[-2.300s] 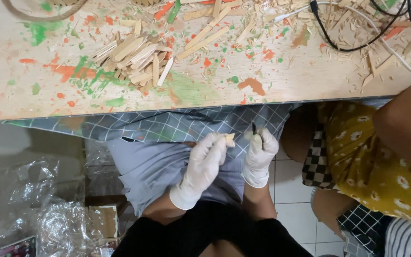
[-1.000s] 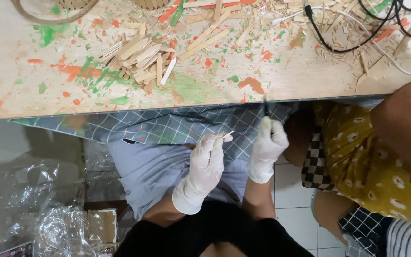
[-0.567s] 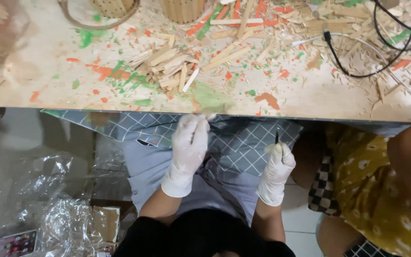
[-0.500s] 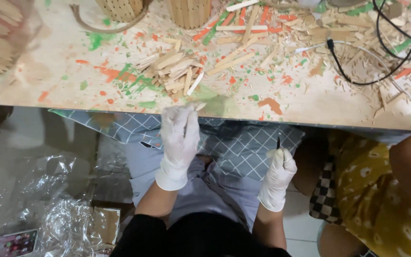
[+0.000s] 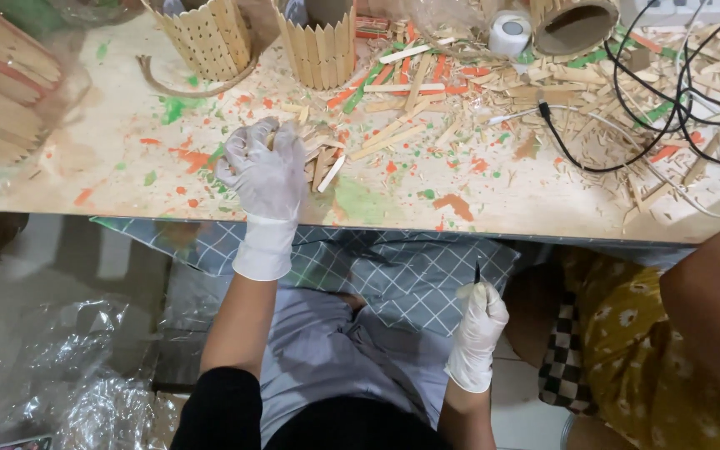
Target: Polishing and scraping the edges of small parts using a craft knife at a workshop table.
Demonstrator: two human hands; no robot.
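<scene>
My left hand [image 5: 267, 171] has moved up from my lap onto the table [image 5: 110, 179] and now rests on the small pile of wooden sticks [image 5: 323, 157], fingers curled down over them as if gathering one (whether any stick is actually pinched, I cannot tell). A moment ago both hands were together below the table edge, working on 1 small stick; now they are well apart. My right hand [image 5: 478, 325] stays low over the checked cloth [image 5: 393, 275] on my lap, closed around a thin dark blade [image 5: 477, 272] that points upward. So, as I judge it, the trimming has paused and I am fetching a fresh stick. 2 stick-clad cups [image 5: 260, 37] stand further back, and a black cable [image 5: 627, 125] loops across the shavings at right
</scene>
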